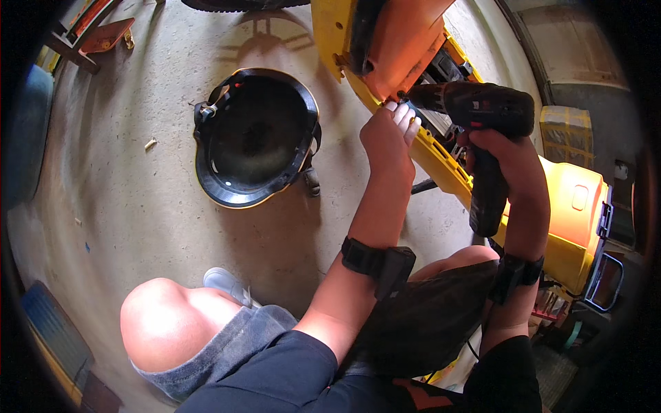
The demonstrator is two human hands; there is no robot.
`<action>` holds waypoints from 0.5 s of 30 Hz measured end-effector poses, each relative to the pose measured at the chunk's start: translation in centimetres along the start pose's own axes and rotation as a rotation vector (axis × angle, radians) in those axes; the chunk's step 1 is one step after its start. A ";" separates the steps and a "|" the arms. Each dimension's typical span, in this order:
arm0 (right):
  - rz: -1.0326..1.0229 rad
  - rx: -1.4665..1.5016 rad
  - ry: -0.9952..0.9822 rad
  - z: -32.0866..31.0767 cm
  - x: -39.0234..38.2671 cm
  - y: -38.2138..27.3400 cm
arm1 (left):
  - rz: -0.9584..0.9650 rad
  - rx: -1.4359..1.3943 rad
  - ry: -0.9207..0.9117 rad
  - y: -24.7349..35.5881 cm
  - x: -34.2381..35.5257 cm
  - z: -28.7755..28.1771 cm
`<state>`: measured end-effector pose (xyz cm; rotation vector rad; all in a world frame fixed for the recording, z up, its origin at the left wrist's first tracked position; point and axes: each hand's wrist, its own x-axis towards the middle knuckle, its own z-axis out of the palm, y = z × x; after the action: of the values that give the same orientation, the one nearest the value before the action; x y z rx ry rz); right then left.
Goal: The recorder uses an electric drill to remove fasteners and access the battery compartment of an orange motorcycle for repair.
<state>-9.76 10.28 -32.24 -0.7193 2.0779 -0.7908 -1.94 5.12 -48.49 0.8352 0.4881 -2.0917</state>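
Observation:
My right hand [506, 148] is wrapped around the grip of a black power drill [492, 110], which is held level with its chuck pointing left. The drill's tip meets the lower edge of an orange panel [410, 41] on a yellow-framed machine [444, 155]. Just below that tip, my left hand [392, 138] is closed, its fingers curled by the panel's corner. Whatever those fingers pinch, if anything, is hidden or too small to make out.
A black bowl-shaped shell [258, 138] with a yellow rim lies open side up on the concrete floor [158, 206]. Another orange cover [568, 206] is at the right, near a taped box [566, 131]. Part of a black tire [244, 3] shows at the top.

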 end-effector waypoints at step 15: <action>-0.100 0.232 0.126 -2.7 -1.9 1.1 | 1.400 1.494 -0.033 0.0 1.4 -1.0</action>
<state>-11.22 13.15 -30.77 -0.6627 2.0288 -1.1382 -2.15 4.94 -50.24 1.2793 -1.4930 -0.7746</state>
